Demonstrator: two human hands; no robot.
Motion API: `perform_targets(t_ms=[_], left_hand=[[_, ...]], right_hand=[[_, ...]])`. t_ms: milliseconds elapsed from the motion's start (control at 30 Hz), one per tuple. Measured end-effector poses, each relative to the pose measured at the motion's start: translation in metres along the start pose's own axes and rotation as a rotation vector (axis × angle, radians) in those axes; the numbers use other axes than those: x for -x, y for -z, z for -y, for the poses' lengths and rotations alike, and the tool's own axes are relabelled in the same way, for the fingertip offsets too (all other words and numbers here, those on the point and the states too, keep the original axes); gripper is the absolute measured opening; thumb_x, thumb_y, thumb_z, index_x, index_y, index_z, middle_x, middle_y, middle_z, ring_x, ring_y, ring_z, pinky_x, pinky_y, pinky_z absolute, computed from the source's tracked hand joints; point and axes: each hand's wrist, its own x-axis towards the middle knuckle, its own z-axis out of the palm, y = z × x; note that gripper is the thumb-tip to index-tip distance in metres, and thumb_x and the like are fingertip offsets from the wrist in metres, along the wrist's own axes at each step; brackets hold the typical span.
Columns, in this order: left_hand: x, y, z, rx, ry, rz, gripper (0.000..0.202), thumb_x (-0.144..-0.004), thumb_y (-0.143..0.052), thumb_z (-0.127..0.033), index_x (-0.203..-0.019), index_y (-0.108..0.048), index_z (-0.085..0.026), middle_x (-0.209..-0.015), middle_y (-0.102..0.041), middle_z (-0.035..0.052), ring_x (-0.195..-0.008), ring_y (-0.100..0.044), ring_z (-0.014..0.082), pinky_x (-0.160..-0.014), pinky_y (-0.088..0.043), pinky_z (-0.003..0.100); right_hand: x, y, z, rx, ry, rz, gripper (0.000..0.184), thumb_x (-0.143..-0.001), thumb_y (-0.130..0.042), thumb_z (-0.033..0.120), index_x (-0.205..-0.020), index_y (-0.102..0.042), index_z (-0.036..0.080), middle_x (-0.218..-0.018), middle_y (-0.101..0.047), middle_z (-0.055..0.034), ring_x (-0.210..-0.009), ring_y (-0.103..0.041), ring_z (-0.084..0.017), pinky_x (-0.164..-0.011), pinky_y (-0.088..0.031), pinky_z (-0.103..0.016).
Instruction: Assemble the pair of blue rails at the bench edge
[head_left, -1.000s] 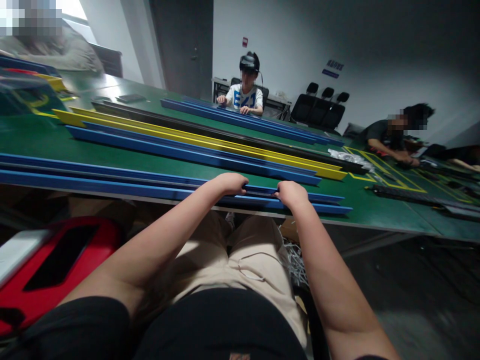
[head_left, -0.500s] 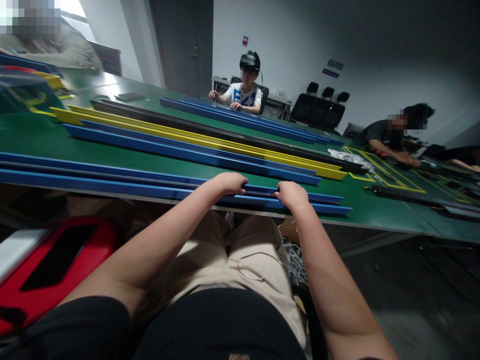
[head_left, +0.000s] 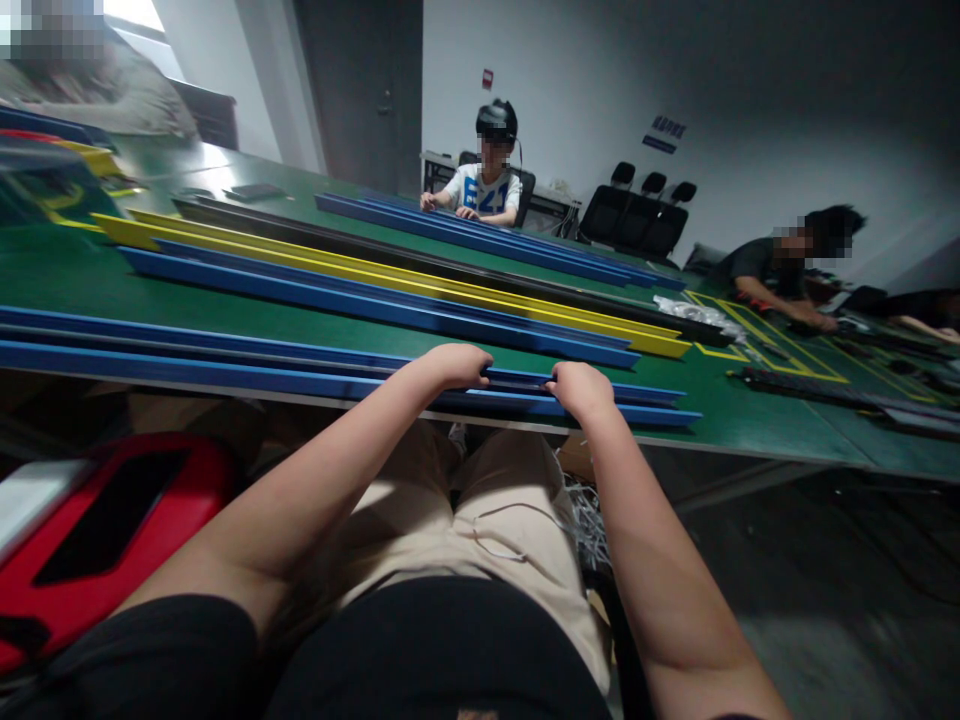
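Near blue rail (head_left: 315,384): laid lengthwise along the near edge of the counter (head_left: 787,430), flat, open side up; left end cut off by the frame, right end seen on the counter.
Left hand (head_left: 461,367): placed over the rail, fingers curled toward its inner gap.
Right hand (head_left: 581,388): placed nearer the right end, fingers curled likewise; a short gap is left between the hands.
Fingers' hold: tips partly hidden; cannot be told whether a wall or some small piece is gripped.
Weight: judged light for its length, awkward rather than heavy.
Stiffness: walls probably rigid; some sag or twist to be expected if lifted from one end.
Surface: smooth-looking, likely slippery; scuffing of the thin edges considered possible.
Best hold: both walls, hands spread wide about the middle.
Beyond: second blue rail (head_left: 375,309) and yellow rail (head_left: 390,277), set roughly parallel.
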Motion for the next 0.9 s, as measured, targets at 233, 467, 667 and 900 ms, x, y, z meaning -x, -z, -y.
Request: perform_targets(t_ms=[233, 467, 667, 900], left_hand=[[0.0013, 0.0021, -0.001, -0.005, 0.003, -0.003, 0.034, -0.086, -0.055, -0.044, -0.108, -0.068, -0.022, -0.107, -0.075, 0.0103, -0.09, -0.069, 0.0251, -0.069, -0.047, 0.03], [0.0016, 0.0027, -0.0017, -0.004, 0.008, -0.002, 0.036, -0.087, -0.055, -0.045, -0.111, -0.068, -0.022, -0.11, -0.074, 0.0103, -0.094, -0.069, 0.0251, -0.071, -0.048, 0.03], [0.0008, 0.0019, -0.0012, -0.006, 0.001, -0.011, 0.035, -0.086, -0.055, -0.045, -0.109, -0.069, -0.022, -0.108, -0.075, 0.0104, -0.091, -0.069, 0.0255, -0.068, -0.047, 0.03], [-0.0003, 0.0006, -0.0007, -0.003, 0.014, -0.003, 0.032, -0.086, -0.056, -0.045, -0.106, -0.069, -0.023, -0.107, -0.075, 0.0091, -0.092, -0.069, 0.024, -0.07, -0.047, 0.029]], right_hand=[[0.0018, -0.0013, -0.0006, -0.011, -0.015, -0.017, 0.031, -0.092, -0.058, 0.048, -0.109, -0.073, 0.026, -0.107, -0.074, -0.0105, -0.104, -0.068, -0.025, -0.087, -0.05, -0.033], [0.0035, -0.0008, 0.0, -0.008, -0.013, -0.021, 0.031, -0.094, -0.057, 0.048, -0.109, -0.073, 0.026, -0.107, -0.074, -0.0105, -0.106, -0.067, -0.025, -0.089, -0.05, -0.034], [0.0025, -0.0016, -0.0001, -0.008, -0.015, -0.038, 0.03, -0.093, -0.057, 0.048, -0.106, -0.073, 0.026, -0.105, -0.075, -0.0099, -0.102, -0.068, -0.025, -0.086, -0.051, -0.034], [0.0023, -0.002, -0.0004, -0.006, -0.015, -0.027, 0.031, -0.092, -0.057, 0.049, -0.105, -0.074, 0.026, -0.107, -0.074, -0.0105, -0.105, -0.068, -0.025, -0.087, -0.051, -0.034]])
